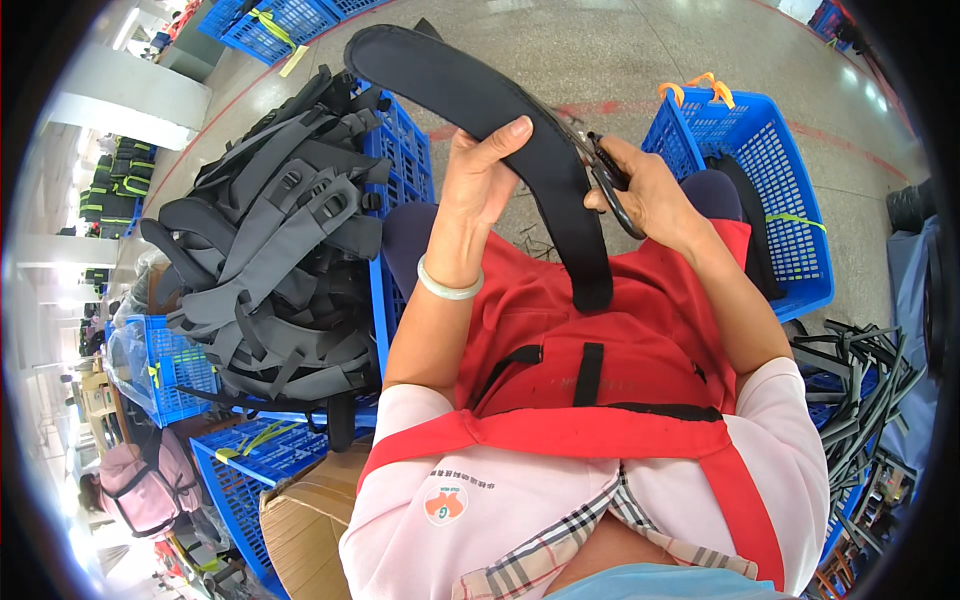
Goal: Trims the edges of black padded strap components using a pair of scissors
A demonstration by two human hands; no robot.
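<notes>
A long, curved black padded strap [480, 92], like a backpack shoulder strap, is held up above my lap, its lower end by my red apron [640, 340]. My left hand [482, 178] grips it around the middle, thumb lying across its face. Against the strap's right edge, my right hand [655, 195] is closed on scissors [602, 178] with dark handles. The blades point up along the strap's edge; whether they touch it or a thread I cannot make out.
Left of me, grey and black straps [270, 240] are heaped over a blue crate [405, 150]. At the right stands another blue crate [800, 200] with dark pieces inside. Thin dark strips [860, 390] lie piled at lower right. A cardboard box [310, 530] sits at lower left.
</notes>
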